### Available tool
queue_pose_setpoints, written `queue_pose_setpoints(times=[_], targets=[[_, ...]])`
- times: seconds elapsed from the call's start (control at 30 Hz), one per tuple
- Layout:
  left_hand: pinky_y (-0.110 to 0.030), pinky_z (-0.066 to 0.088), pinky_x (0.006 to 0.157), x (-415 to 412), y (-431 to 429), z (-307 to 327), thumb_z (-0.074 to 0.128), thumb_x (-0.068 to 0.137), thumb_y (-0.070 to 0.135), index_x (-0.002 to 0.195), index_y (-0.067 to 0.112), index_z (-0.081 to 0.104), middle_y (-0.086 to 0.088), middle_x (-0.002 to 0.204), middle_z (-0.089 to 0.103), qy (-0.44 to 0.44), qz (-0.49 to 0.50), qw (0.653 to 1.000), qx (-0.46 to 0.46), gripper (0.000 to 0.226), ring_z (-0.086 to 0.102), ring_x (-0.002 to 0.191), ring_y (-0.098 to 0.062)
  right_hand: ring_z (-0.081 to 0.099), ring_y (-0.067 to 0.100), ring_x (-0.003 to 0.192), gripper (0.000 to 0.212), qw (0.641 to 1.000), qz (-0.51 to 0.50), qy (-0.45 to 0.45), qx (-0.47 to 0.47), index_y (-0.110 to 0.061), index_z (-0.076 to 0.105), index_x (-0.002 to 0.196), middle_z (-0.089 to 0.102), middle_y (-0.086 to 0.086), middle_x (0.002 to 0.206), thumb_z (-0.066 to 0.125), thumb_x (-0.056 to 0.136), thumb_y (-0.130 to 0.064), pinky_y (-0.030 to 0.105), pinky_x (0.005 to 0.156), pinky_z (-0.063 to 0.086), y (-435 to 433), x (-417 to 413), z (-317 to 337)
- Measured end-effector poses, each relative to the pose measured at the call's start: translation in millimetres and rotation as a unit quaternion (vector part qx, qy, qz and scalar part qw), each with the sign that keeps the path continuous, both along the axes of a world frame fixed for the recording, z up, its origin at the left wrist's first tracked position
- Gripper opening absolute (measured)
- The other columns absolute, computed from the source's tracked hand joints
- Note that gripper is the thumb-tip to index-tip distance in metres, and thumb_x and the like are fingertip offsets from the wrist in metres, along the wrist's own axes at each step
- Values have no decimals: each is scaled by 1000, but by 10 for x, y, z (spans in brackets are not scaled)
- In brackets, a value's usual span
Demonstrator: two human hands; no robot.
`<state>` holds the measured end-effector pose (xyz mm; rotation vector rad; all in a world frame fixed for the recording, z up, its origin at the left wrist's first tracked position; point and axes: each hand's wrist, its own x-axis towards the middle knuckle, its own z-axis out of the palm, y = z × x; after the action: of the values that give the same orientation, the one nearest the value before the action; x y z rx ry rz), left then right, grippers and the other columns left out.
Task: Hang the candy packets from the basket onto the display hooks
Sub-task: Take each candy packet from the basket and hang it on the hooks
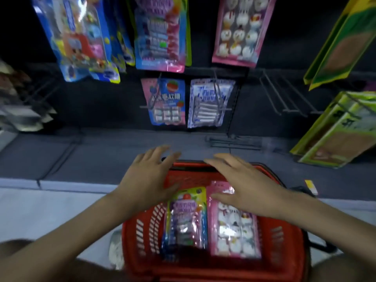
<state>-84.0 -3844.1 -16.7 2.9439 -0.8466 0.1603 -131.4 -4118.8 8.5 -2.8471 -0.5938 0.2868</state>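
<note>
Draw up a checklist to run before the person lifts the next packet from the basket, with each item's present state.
1. Packets left in red basket: ok, pink packet beside blue-and-yellow packet.
2. Left hand free: ok, open, empty.
3. Right hand free: ok, open over the pink packet.
4. Bare hooks available: ok, right of centre.
5. Packets' hang holes: cannot tell, too blurred.
6. Matching hanging pink packet: ok, upper row.

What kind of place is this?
Most likely a shop's sweets aisle: candy packets hang in rows, bare wire hooks wait beside them, and a red shopping basket holds two more packets.
</note>
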Motion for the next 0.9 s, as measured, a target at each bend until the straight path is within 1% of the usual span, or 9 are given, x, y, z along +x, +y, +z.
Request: queue_pose_setpoints(times=[0.13,0.27,0.37,0.43,0.53,0.6,0.73,0.8,0.9], targets=[[-51,50,102,-119,90,-451,54,91,70,152,26,46,-6,153,47,25,2,1000,12,76,53,133,-33,38,23,146,83,996,-31,64,-45,-28,24,163,30,0,159,66,96,-53,40,117,38,-56,-40,-521],[-51,48,104,-133,165,-823,46,95,65,149,25,50,-9,150,50,50,4,998,46,67,54,133,-34,44,30,139,65,988,-67,92,-100,-22,40,155,40,5,153,65,98,-40,42,110,44,-64,-59,-985],[-53,48,104,-72,252,-1041,48,95,56,146,21,55,-14,142,56,59,-15,995,85,63,59,125,-39,44,31,138,62,986,-8,107,-125,-20,42,153,44,7,148,64,98,-37,41,110,44,143,-62,-1323],[-53,47,104,-28,317,-1131,50,95,49,140,19,61,-15,136,59,55,-22,992,113,55,60,119,-39,41,31,141,66,985,43,106,-130,-19,41,155,42,9,154,66,97,-38,44,113,42,358,-1,-1553],[-51,46,103,-19,390,-1179,30,94,46,128,18,69,-15,126,63,47,-33,988,140,59,61,112,-38,30,31,151,77,979,91,97,-153,-18,41,155,31,13,164,68,91,-53,50,118,36,670,157,-1881],[-49,41,107,-28,420,-1209,23,94,47,121,19,72,-13,122,65,39,-38,988,148,62,62,111,-35,15,34,157,93,970,102,112,-190,-20,33,160,21,16,168,69,86,-64,53,122,28,840,232,-2101],[-49,25,120,-29,479,-1330,22,96,49,120,26,72,-8,125,66,39,-46,985,164,60,60,119,-30,-16,53,154,138,917,127,140,-352,-19,-8,166,-16,29,168,74,71,-77,66,125,3,1060,218,-2592],[-51,16,125,-48,526,-1401,35,99,48,119,29,72,-7,128,66,32,-58,982,179,47,57,124,-28,-21,61,148,144,893,121,130,-414,-13,-20,163,-24,36,163,76,73,-71,73,121,1,1130,139,-2751],[-55,6,128,-71,564,-1448,50,98,44,117,29,75,-9,132,66,33,-72,978,193,35,53,132,-30,-17,66,147,136,891,113,117,-423,-6,-23,160,-22,41,161,72,81,-63,77,118,5,1192,60,-2817]])
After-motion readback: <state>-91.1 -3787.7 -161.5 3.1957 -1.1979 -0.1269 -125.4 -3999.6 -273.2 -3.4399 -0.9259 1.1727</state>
